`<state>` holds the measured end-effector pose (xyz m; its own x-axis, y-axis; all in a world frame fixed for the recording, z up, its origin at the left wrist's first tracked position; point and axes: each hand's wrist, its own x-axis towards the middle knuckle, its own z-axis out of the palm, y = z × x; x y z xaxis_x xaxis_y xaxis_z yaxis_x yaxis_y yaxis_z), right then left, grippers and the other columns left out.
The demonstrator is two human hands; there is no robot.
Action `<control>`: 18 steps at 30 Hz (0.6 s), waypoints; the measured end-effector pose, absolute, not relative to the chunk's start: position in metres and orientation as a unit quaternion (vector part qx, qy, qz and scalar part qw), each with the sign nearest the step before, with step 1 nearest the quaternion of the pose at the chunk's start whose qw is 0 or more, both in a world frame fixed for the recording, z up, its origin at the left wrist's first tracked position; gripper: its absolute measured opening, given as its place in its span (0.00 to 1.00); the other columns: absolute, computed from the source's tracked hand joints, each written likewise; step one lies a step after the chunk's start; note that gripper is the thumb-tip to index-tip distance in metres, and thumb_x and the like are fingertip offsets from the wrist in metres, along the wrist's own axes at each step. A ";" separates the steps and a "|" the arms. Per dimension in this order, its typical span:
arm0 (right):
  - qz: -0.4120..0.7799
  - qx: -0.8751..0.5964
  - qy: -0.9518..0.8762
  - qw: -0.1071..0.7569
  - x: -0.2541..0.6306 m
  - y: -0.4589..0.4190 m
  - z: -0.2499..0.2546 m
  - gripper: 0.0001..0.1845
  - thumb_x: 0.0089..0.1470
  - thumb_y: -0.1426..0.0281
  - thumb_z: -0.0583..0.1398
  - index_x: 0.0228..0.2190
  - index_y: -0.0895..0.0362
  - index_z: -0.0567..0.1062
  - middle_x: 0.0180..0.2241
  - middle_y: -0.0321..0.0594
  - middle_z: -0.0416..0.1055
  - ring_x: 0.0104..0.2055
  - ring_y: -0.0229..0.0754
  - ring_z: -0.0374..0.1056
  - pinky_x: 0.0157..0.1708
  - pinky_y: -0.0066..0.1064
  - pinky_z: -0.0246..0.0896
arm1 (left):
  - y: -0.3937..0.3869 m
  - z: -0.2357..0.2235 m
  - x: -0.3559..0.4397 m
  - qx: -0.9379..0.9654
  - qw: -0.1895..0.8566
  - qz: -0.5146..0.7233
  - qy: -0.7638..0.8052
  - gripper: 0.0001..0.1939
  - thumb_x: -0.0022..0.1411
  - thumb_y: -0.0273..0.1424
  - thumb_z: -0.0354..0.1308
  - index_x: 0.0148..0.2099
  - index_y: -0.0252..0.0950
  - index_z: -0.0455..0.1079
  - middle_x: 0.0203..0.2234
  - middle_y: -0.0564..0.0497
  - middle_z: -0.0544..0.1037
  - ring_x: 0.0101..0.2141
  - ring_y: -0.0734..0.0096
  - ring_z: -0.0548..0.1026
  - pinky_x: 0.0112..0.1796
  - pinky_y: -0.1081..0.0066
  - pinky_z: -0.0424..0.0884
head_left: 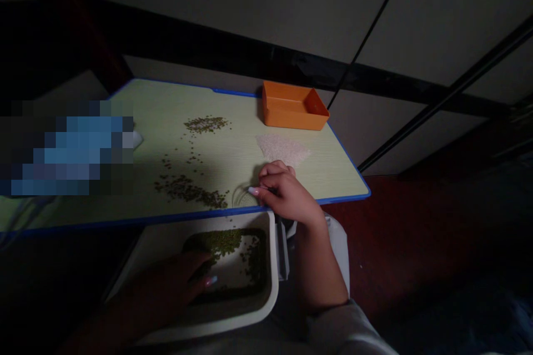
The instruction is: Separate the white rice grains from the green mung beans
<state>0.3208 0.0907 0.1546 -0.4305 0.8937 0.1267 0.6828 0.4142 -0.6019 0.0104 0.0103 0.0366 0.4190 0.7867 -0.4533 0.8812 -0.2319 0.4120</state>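
My right hand (pixel 283 191) rests at the table's near edge, its fingers closed around a small see-through round thing (pixel 240 195) with a thin curved rim. I cannot make out its exact kind. Just beyond that hand lies a patch of fine whitish grains (pixel 283 147). My left hand (pixel 183 274) reaches into a white plastic bin (pixel 272 266), thumb and fingers apart, beside a heap of small green bean-like grains (pixel 222 241). Shadow hides part of that hand. Darker grains (pixel 187 189) are scattered along the tabletop, left of my right hand.
An orange open box (pixel 295 113) stands at the back right of the pale, blue-edged table (pixel 237 138). Another pile of greenish grains (pixel 207 124) lies behind. A pixelated blue patch (pixel 83 141) covers the left side. Wall panels (pixel 250 0) rise behind; the floor (pixel 387 244) is red.
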 end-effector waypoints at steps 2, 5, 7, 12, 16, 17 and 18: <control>0.232 -0.497 -0.804 0.229 0.322 0.088 0.153 0.22 0.72 0.68 0.68 0.24 0.53 0.74 0.42 0.39 0.76 0.54 0.49 0.67 0.56 0.42 0.53 | 0.010 0.037 0.012 0.781 0.316 -0.079 0.533 0.30 0.69 0.52 0.55 0.64 0.48 0.84 0.60 0.45 0.91 0.59 0.44 0.89 0.60 0.53 0.83; 0.220 -0.517 -0.792 0.238 0.323 0.086 0.151 0.23 0.73 0.67 0.68 0.24 0.53 0.74 0.42 0.40 0.76 0.54 0.50 0.67 0.55 0.42 0.53 | 0.010 0.039 0.014 0.780 0.316 -0.087 0.533 0.32 0.70 0.52 0.53 0.66 0.46 0.83 0.62 0.42 0.90 0.60 0.42 0.88 0.61 0.51 0.82; 0.204 -0.540 -0.779 0.243 0.323 0.087 0.150 0.23 0.73 0.67 0.68 0.24 0.54 0.74 0.43 0.41 0.77 0.54 0.51 0.66 0.55 0.43 0.52 | 0.010 0.040 0.015 0.777 0.318 -0.080 0.537 0.32 0.69 0.52 0.54 0.65 0.45 0.84 0.61 0.41 0.91 0.60 0.39 0.88 0.61 0.49 0.83; 0.126 -0.621 -0.728 0.262 0.331 0.097 0.148 0.19 0.72 0.68 0.68 0.26 0.55 0.78 0.42 0.45 0.77 0.54 0.54 0.64 0.51 0.44 0.49 | 0.008 0.038 0.008 0.784 0.324 -0.042 0.528 0.29 0.70 0.52 0.56 0.63 0.46 0.84 0.59 0.43 0.92 0.58 0.40 0.89 0.57 0.54 0.84; 0.094 -0.640 -0.702 0.298 0.335 0.097 0.147 0.18 0.70 0.68 0.68 0.26 0.54 0.78 0.43 0.47 0.77 0.54 0.56 0.63 0.51 0.45 0.49 | 0.007 0.036 0.007 0.791 0.320 -0.035 0.521 0.28 0.71 0.51 0.55 0.63 0.48 0.84 0.58 0.46 0.92 0.57 0.44 0.90 0.56 0.56 0.84; 0.107 -0.622 -0.714 0.302 0.333 0.095 0.148 0.18 0.71 0.68 0.68 0.26 0.54 0.78 0.43 0.46 0.77 0.54 0.55 0.64 0.52 0.45 0.50 | 0.007 0.037 0.008 0.790 0.318 -0.037 0.523 0.28 0.71 0.51 0.55 0.63 0.48 0.84 0.58 0.45 0.92 0.57 0.44 0.90 0.56 0.55 0.84; 0.127 -0.595 -0.735 0.300 0.330 0.092 0.149 0.19 0.72 0.68 0.67 0.26 0.54 0.78 0.43 0.45 0.77 0.54 0.54 0.64 0.53 0.45 0.51 | 0.007 0.038 0.010 0.789 0.318 -0.042 0.525 0.28 0.70 0.51 0.55 0.62 0.47 0.85 0.58 0.44 0.92 0.57 0.43 0.90 0.57 0.54 0.84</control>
<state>0.3300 0.0924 0.1494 -0.1114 0.9504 0.2905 0.7981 0.2597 -0.5437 0.0096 0.0072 0.0380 0.4457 0.8012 -0.3992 0.8542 -0.2474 0.4572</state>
